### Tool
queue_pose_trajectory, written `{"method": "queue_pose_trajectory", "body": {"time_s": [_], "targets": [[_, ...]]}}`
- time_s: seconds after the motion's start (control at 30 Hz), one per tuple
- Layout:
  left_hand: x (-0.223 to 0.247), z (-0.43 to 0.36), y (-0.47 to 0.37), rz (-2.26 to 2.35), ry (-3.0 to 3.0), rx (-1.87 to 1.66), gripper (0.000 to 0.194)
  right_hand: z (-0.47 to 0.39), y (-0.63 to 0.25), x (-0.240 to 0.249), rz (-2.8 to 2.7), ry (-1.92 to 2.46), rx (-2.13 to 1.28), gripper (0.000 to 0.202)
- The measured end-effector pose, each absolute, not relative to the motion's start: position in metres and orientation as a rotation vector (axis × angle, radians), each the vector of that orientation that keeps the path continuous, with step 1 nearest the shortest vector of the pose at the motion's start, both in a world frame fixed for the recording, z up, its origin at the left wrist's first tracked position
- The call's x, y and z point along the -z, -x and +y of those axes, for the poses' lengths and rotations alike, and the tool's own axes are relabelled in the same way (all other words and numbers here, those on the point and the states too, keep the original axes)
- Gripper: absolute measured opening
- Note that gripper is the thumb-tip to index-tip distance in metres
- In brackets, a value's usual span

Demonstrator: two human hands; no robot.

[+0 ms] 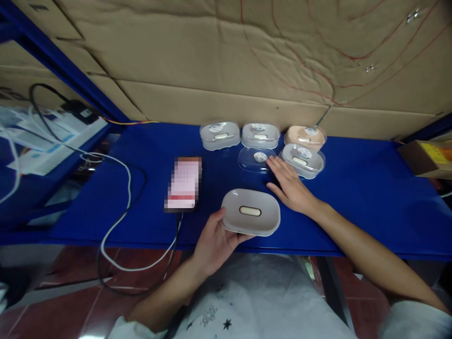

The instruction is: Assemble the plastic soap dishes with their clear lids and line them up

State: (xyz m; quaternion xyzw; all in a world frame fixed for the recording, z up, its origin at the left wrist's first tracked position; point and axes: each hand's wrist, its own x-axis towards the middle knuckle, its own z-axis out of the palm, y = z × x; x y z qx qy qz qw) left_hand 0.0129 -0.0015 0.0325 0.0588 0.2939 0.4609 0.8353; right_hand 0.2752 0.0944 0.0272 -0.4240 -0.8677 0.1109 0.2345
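My left hand (pixel 218 240) holds a light grey oval dish (pixel 231 214) near the front edge, thumb on its rim and fingers beneath. A cream-coloured oblong piece (pixel 250 211) sits in the dish's middle. Farther back, a clear lid (pixel 247 161) with a round sticker lies on the blue surface. My right hand (pixel 291 186) has its fingertips at the lid's right edge, thumb spread away from the fingers. Just beyond that hand stands a covered grey dish (pixel 312 165).
Two covered grey dishes (pixel 213 140) (pixel 251 140) and a peach one (pixel 293 135) stand along the cardboard wall (pixel 183 101). A phone (pixel 183 183) with a cable lies left on the blue table (pixel 360 202). An open carton (pixel 411 160) is at right, a power strip (pixel 81 139) at left.
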Motion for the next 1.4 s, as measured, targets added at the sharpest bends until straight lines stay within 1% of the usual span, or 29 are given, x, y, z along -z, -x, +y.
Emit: {"method": "queue_pose_trajectory", "body": {"time_s": [0.13,0.23,0.33,0.47,0.53,0.6,0.7,0.9,1.1,1.27,1.4], "targets": [[-0.028,-0.002,-0.010,0.603,-0.134,-0.946,0.045,0.095,-0.278,-0.024,-2.445,1.182,-0.200,0.063],[-0.024,-0.004,-0.008,0.583,-0.161,-0.865,0.046,0.090,-0.279,-0.025,-2.463,1.170,-0.188,0.069],[-0.020,-0.007,-0.007,0.569,-0.188,-0.821,0.050,0.089,-0.280,-0.026,-2.433,1.169,-0.296,0.065],[-0.017,-0.007,-0.009,0.552,-0.187,-0.854,0.049,0.080,-0.277,-0.037,-2.188,1.089,-0.509,0.055],[-0.017,-0.006,-0.010,0.539,-0.196,-0.862,0.048,0.069,-0.273,-0.044,-2.194,0.975,-0.624,0.058],[-0.018,-0.004,-0.012,0.530,-0.220,-0.863,0.048,0.056,-0.267,-0.050,-2.279,0.864,-0.685,0.066],[-0.020,-0.003,-0.015,0.542,-0.245,-0.876,0.048,0.042,-0.258,-0.052,-2.419,0.767,-0.640,0.073],[-0.022,-0.003,-0.015,0.559,-0.240,-0.895,0.046,0.040,-0.256,-0.049,-2.494,0.753,-0.580,0.076],[-0.024,-0.002,-0.014,0.570,-0.221,-0.891,0.047,0.041,-0.257,-0.048,-2.474,0.769,-0.550,0.074],[-0.025,-0.003,-0.014,0.563,-0.220,-0.912,0.047,0.040,-0.253,-0.046,-2.551,0.719,-0.416,0.074],[-0.024,-0.004,-0.013,0.555,-0.227,-0.913,0.051,0.039,-0.252,-0.044,-2.574,0.738,-0.428,0.076]]}}
